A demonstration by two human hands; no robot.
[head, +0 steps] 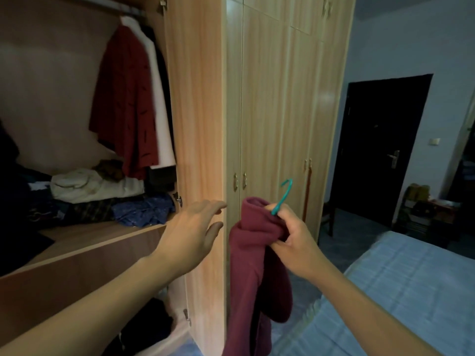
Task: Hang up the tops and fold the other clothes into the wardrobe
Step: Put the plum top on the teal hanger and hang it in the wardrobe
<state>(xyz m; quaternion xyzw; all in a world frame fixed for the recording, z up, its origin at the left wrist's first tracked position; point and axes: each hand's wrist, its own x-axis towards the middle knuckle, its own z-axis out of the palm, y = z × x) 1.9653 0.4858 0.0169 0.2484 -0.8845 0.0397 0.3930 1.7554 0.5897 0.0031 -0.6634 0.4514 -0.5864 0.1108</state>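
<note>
Gripping a maroon fleece top (253,255) bunched beneath its teal plastic hanger hook (282,196), right hand (290,242) kept it rail-ready; left hand (191,235), empty and spread, reached toward one o'clock.

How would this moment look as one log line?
right hand: holds maroon fleece top on teal plastic hanger | left hand: open, empty | wooden wardrobe: open

The open wardrobe door (203,124) stands edge-on beside the rail (123,9); left of the hung red coat (123,98) lies free room.
</note>
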